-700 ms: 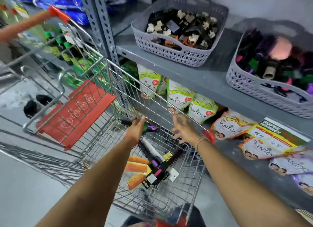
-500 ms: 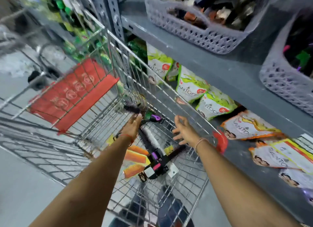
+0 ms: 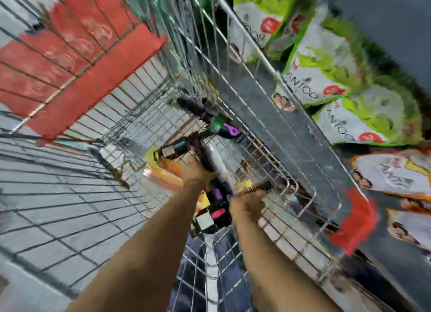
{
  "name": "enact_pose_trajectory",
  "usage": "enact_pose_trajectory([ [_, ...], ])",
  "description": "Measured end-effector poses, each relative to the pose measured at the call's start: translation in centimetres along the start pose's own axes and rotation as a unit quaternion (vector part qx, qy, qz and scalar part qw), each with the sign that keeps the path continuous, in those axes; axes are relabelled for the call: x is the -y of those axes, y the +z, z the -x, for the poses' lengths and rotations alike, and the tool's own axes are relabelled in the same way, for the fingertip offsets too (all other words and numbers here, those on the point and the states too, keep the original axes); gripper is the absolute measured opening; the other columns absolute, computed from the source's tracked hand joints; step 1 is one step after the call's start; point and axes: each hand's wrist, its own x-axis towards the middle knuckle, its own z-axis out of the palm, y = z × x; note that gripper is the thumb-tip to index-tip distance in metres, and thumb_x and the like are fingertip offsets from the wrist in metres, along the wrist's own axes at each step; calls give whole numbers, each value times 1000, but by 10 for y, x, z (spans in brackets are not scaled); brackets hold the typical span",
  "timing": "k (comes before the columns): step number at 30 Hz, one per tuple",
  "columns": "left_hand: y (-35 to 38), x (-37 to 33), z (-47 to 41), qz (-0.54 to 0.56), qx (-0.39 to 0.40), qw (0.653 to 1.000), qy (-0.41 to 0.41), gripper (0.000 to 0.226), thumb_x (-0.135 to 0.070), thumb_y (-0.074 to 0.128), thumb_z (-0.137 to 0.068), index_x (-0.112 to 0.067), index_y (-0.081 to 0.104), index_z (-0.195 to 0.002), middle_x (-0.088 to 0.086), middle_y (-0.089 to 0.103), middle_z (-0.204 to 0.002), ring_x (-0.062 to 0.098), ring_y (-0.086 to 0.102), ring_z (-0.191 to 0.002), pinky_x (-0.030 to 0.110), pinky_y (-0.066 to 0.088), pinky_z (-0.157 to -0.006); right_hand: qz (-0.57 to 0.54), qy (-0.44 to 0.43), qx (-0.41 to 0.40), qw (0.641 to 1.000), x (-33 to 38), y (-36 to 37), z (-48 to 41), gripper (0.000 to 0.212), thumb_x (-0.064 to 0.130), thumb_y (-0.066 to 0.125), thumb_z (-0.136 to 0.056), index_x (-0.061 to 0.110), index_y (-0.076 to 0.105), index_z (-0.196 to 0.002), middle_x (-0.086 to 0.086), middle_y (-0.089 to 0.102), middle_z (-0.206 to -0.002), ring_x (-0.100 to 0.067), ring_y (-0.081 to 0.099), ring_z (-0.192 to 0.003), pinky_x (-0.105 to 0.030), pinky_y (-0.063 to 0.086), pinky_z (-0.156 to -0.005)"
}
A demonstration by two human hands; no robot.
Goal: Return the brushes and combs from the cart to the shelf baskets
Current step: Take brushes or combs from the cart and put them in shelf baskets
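Note:
The view is blurred. Both my hands are down inside the wire cart (image 3: 263,106), in the pile of brushes and combs. My left hand (image 3: 195,173) lies against a black round bristle brush (image 3: 208,159). My right hand (image 3: 247,203) is on a brush with a dark bristled head (image 3: 261,187). Between my wrists lies a black brush with purple and pink labels (image 3: 217,210). Orange combs (image 3: 164,175) lie left of my left hand. Further in are a black brush with a teal label (image 3: 175,148) and a green and purple handled brush (image 3: 222,128). The blur hides both grips. The shelf baskets are out of view.
The cart's red child-seat flap (image 3: 81,62) stands at upper left, and a red corner bumper (image 3: 356,218) at right. Green and white packets (image 3: 338,78) and orange ones (image 3: 391,172) fill the lower shelf to the right of the cart. Grey floor shows at the left.
My head has tipped down, so the baskets have left the view. Both hands have dropped from the cart's rim into the pile of brushes at the bottom.

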Motion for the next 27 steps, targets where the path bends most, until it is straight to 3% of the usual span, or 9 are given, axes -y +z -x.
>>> enact_pose_trajectory([
  [4,8,9,-10,91,1,996,-14,62,-1,78,-67,-6,36,-111,16,56,-118,29,57,-103,21,52,-74,24,-101,-25,994,6,4,2,41,7,61,-78,11,39,-113,-9,55,-104,-22,57,-68,-21,42,-51],
  [7,-4,15,-12,124,42,990,-53,60,3,75,-67,-1,40,-116,18,50,-113,24,52,-97,26,52,-72,-38,-172,107,978,30,-12,1,29,-1,57,-72,18,42,-88,-1,53,-79,-20,54,-67,-31,47,-61],
  [10,-23,29,-25,171,171,968,-67,35,7,57,-67,7,51,-101,37,52,-127,40,66,-89,27,55,-55,-145,-132,238,951,42,-25,-19,28,-9,51,-78,19,53,-78,-10,60,-85,-24,57,-69,-32,49,-59],
  [12,-34,36,-27,208,241,946,-64,22,4,44,-61,3,47,-83,41,58,-114,35,68,-64,29,56,-52,-126,-140,171,967,35,-20,-42,30,-4,56,-81,24,60,-70,-13,66,-92,-27,61,-76,-39,55,-67],
  [14,-45,40,-24,243,257,934,-52,15,5,49,-68,-2,53,-80,25,70,-89,29,68,-67,25,54,-55,-89,-164,62,980,23,-13,-60,24,1,63,-80,20,64,-66,-11,67,-94,-25,61,-84,-37,56,-69],
  [16,-45,44,-26,177,184,966,-38,10,1,56,-82,0,64,-89,11,75,-77,29,69,-85,26,57,-65,-104,-146,2,984,19,-14,-56,9,7,65,-82,7,71,-89,-14,67,-96,-21,56,-83,-24,47,-64],
  [20,-33,48,-29,15,-128,992,-5,43,-40,61,-82,-8,62,-111,16,70,-110,34,64,-105,48,49,-97,25,-195,64,978,13,-16,-54,36,27,70,-80,1,65,-105,-5,60,-91,-18,54,-86,-32,48,-79],
  [24,-3,47,-6,-131,12,991,37,60,-56,70,-67,-13,58,-107,9,69,-104,29,65,-99,42,54,-91,275,-263,109,918,8,-7,-50,49,25,83,-64,12,57,-103,-11,67,-107,-27,62,-99,-36,49,-89],
  [27,16,50,0,-222,13,974,51,59,-44,68,-72,-13,47,-117,10,65,-113,30,63,-106,39,54,-90,248,-230,132,932,6,-8,-53,55,13,85,-61,8,58,-108,-11,68,-109,-27,63,-102,-34,50,-92],
])
